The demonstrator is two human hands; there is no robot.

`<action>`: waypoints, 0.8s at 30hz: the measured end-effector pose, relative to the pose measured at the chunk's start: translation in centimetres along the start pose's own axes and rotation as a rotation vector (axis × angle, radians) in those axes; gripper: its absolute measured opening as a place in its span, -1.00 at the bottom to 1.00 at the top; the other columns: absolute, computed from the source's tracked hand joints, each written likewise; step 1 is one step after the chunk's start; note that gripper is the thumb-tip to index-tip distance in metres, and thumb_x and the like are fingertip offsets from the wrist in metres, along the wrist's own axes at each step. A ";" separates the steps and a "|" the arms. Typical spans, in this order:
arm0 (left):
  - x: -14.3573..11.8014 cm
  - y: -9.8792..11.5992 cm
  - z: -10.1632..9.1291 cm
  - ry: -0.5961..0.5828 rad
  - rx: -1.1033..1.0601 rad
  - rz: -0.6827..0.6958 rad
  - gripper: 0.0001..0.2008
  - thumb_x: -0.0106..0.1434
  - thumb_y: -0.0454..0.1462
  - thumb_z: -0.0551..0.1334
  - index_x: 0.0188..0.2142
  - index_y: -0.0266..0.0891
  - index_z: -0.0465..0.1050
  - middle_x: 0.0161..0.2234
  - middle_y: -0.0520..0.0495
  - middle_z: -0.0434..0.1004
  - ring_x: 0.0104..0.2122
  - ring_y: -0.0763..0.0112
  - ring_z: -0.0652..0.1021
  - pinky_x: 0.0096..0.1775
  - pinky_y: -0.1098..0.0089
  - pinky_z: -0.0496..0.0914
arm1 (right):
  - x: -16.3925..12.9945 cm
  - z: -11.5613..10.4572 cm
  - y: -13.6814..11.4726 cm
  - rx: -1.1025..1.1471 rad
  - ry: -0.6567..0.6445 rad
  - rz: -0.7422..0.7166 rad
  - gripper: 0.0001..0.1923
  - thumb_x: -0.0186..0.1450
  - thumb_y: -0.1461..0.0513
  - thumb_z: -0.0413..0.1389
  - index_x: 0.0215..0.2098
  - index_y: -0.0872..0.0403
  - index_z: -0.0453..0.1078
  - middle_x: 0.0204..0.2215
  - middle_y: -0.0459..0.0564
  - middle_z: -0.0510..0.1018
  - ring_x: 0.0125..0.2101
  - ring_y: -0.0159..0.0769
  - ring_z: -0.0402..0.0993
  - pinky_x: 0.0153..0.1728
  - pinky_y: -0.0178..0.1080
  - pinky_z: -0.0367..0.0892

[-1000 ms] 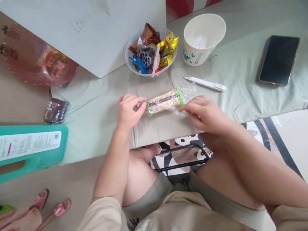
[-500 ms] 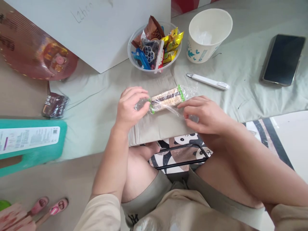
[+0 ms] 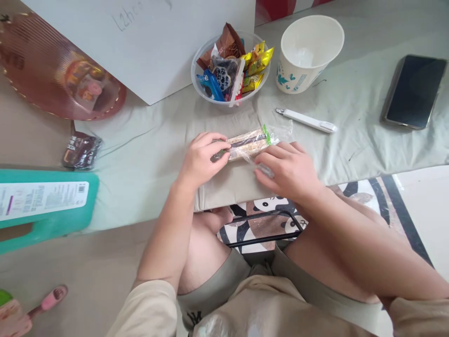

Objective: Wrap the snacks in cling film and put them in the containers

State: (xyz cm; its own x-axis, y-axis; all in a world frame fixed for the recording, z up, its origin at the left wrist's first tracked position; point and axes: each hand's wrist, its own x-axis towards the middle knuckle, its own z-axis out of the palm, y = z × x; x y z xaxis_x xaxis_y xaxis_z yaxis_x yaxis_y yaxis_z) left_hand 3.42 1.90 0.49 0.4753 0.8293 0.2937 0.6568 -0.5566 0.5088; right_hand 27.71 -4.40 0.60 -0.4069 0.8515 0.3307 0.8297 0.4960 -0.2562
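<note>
two bare hands meet over one wrapped snack bar (image 3: 245, 142) in the head view, at the near edge of a tabletop (image 3: 147, 154) covered by a pale green cloth. the bar lies on a folded beige cloth (image 3: 228, 180), lengthwise from left to right, inside a clear wrapper with a green band near its right end. the left hand (image 3: 201, 159) has its grip clamped on the bar's left end, thumb and fingers pinching the crumpled wrapper there. the right hand (image 3: 287, 168) lies just beside the bar's near right side, its fingers bent and pressing on loose clear wrapper against the cloth; its grip is together on that film.

beyond the bar, near the middle of the tabletop, a clear bowl (image 3: 229, 93) holds mixed snack packets. to its right stands a white paper cup (image 3: 308, 51), and between the cup and the right hand lies a white pen-shaped tool (image 3: 307, 120). a dark phone (image 3: 414, 91) lies well apart at the far right. a white board (image 3: 154, 42) lies at the top left, with a reddish round fan (image 3: 52, 70) beside it. a small dark packet (image 3: 81, 150) rests near the cloth's left edge, above a teal stool (image 3: 52, 210). the person's bent knees show below the tabletop.
</note>
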 end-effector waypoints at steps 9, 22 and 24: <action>0.3 0.7 -0.2 0.063 -0.098 0.046 -0.85 0.35 -0.23 0.27 -0.31 -0.13 0.64 -0.22 -0.08 0.71 -0.19 0.28 0.65 -0.07 0.21 0.50 | 0.6 0.2 -0.9 -0.054 0.077 0.056 -0.83 0.42 0.23 0.06 -0.34 -0.02 0.41 -0.36 0.00 0.62 -0.34 -0.15 0.44 -0.27 -0.11 0.17; -0.8 4.7 -2.3 0.054 0.283 0.139 -0.74 0.44 -0.22 0.15 -0.37 -0.11 0.53 -0.51 0.04 0.55 -0.41 0.37 0.57 -0.16 0.26 0.42 | 0.6 -0.5 -0.7 0.129 0.031 0.099 -0.88 0.28 0.25 0.03 -0.38 0.02 0.40 -0.33 0.02 0.61 -0.34 -0.20 0.46 -0.33 -0.18 0.21; -1.4 5.6 -3.2 -0.010 0.333 0.094 -0.76 0.44 -0.24 0.14 -0.34 -0.12 0.54 -0.51 0.04 0.55 -0.49 0.40 0.51 -0.39 0.34 0.30 | 0.5 -0.7 -0.6 0.128 0.020 0.083 -0.84 0.29 0.23 0.01 -0.39 0.03 0.41 -0.40 0.01 0.58 -0.40 -0.23 0.43 -0.36 -0.19 0.19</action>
State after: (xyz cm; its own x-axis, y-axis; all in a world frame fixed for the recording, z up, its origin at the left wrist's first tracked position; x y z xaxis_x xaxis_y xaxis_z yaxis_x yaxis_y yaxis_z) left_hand 4.59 -2.21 5.52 0.5478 0.7738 0.3179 0.7640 -0.6176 0.1869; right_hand 27.28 -4.34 1.57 -0.3302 0.8877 0.3210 0.8041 0.4426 -0.3968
